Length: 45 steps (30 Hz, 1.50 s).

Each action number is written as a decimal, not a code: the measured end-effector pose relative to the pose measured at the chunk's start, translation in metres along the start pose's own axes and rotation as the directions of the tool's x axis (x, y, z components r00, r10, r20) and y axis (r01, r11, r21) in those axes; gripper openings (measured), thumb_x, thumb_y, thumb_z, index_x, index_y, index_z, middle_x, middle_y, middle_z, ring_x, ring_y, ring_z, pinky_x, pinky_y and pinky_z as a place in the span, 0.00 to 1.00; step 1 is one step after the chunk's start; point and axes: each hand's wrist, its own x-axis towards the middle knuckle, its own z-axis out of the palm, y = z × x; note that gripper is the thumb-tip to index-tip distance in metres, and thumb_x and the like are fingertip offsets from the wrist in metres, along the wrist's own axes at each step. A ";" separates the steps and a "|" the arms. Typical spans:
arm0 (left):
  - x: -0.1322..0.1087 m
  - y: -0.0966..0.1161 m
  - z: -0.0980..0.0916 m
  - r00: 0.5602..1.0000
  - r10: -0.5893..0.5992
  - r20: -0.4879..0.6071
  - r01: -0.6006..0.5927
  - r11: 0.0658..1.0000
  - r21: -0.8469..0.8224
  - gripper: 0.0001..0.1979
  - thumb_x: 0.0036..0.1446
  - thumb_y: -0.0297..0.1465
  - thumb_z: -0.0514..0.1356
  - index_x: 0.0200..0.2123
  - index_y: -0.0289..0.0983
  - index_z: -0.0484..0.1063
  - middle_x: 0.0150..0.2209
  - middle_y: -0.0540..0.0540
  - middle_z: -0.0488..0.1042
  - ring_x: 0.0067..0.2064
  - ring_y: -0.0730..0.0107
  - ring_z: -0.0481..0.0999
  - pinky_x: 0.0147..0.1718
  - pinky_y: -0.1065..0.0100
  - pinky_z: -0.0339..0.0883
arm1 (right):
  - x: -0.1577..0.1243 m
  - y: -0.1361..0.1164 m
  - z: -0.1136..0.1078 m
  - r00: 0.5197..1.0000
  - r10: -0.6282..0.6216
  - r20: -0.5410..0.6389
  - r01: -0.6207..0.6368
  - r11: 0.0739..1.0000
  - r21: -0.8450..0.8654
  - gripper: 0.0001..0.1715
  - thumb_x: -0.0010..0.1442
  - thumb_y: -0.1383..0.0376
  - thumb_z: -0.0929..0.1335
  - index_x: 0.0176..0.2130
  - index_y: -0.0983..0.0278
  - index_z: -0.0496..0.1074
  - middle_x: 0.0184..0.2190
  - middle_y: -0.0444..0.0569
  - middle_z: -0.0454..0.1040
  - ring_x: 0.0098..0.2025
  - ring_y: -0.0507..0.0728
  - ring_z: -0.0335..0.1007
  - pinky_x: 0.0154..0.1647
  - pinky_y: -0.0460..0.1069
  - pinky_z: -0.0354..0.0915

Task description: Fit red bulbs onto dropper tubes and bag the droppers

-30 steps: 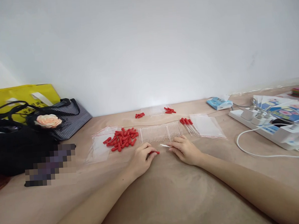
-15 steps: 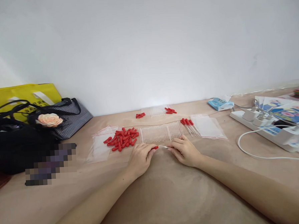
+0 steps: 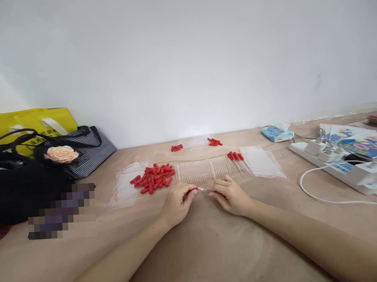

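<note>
Pinched in my left hand [image 3: 178, 204] is a red rubber bulb fitted at the end of a thin glass dropper tube [image 3: 202, 189]; the fingers hide most of the bulb. My right hand [image 3: 229, 195] has its thumb and index finger closed at the tube's other end. Just beyond the hands lies a row of glass tubes [image 3: 202, 169]. Left of that row is a pile of loose red bulbs [image 3: 155, 176], partly over clear zip bags [image 3: 124, 184]. Several droppers with red bulbs [image 3: 238, 159] lie on the right, beside more clear bags [image 3: 265, 163].
Small groups of red bulbs [image 3: 176, 148] and tubes [image 3: 198, 143] lie near the wall. On the right are a tissue pack [image 3: 276, 134], a white power strip [image 3: 329, 167] with a cable and printed cards [image 3: 362, 142]. Bags [image 3: 95, 148] stand on the left.
The hands have come slightly closer together, and less of the tube shows between them. The red bulb sits deeper in my left hand. The view has tilted slightly.
</note>
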 end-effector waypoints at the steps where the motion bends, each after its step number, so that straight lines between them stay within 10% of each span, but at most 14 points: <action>1: 0.000 0.000 0.000 1.000 0.010 -0.001 -0.010 1.000 0.001 0.10 0.57 0.32 0.50 0.32 0.37 0.70 0.28 0.49 0.72 0.32 0.70 0.69 0.33 0.68 0.62 | 0.000 0.000 0.000 1.000 -0.011 0.001 0.011 1.000 -0.003 0.11 0.60 0.67 0.58 0.39 0.65 0.68 0.27 0.47 0.70 0.29 0.51 0.64 0.33 0.48 0.52; 45: -0.003 0.001 0.002 0.952 0.284 0.114 -0.302 0.935 0.188 0.11 0.58 0.29 0.48 0.27 0.35 0.67 0.26 0.48 0.70 0.30 0.70 0.65 0.38 0.64 0.55 | 0.007 -0.002 0.006 0.987 -0.122 0.100 0.123 0.992 0.003 0.15 0.60 0.70 0.56 0.29 0.66 0.67 0.23 0.45 0.66 0.25 0.50 0.57 0.32 0.47 0.48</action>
